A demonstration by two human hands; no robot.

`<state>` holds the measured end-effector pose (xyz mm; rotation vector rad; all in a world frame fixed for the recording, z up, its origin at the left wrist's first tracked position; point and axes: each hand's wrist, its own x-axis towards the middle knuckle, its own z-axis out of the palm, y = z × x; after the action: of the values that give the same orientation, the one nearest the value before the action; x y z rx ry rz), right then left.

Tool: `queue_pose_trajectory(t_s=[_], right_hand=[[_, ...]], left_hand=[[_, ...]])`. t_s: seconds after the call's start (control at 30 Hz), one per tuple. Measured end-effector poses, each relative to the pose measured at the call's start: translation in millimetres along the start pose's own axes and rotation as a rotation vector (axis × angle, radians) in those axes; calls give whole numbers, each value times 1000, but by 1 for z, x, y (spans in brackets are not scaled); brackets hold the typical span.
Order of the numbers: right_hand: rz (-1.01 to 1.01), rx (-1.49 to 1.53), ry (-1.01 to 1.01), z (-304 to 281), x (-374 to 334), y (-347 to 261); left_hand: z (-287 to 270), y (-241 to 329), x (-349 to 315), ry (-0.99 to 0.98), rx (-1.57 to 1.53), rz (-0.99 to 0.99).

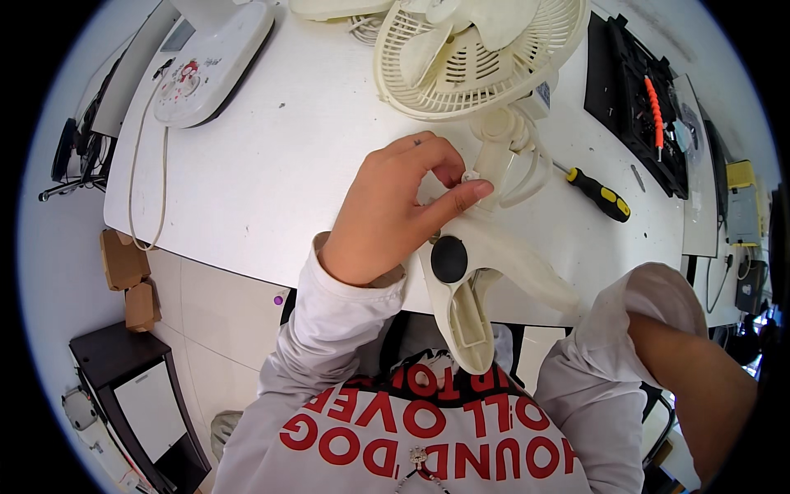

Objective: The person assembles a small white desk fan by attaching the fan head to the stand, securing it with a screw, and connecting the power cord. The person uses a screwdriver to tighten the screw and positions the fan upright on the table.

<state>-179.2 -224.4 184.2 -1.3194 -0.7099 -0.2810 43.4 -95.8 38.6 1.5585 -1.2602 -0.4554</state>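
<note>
A cream clip-on fan [485, 89] lies on the white table in front of me, its blades showing inside the ribbed rear guard. Its clip base [527, 262], with a round black pad [449, 259] on one jaw, points toward me and overhangs the table edge. At the fan's neck [494, 156], my left hand [403, 198] pinches a small white knob [471, 175] between thumb and forefinger. My right forearm [687, 379] bends away at the lower right, and the right hand itself is beyond the picture's rim.
To the right of the fan lies a black-and-yellow screwdriver [599, 195]. Beyond it an open black tool case [646, 107] holds an orange rod [654, 115]. A white device base [206, 78] with a trailing cable [136, 189] stands at the far left.
</note>
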Motion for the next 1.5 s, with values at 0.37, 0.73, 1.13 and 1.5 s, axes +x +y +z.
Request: queue_pose_trajectory(t_s=[0.37,0.73,1.13,1.5], right_hand=[[-69,330,26,-13,1,-23],[759,-633,741,-53,-20,93],[647,306,917,-39,-1,150],[561,641,1080,-32,5,160]], left_hand=[[-4,3,7,-99,39,184],[-9,1,6,-140,0,176],[3,-2,5,-59,210,167],[4,-2,5,17,179,255]])
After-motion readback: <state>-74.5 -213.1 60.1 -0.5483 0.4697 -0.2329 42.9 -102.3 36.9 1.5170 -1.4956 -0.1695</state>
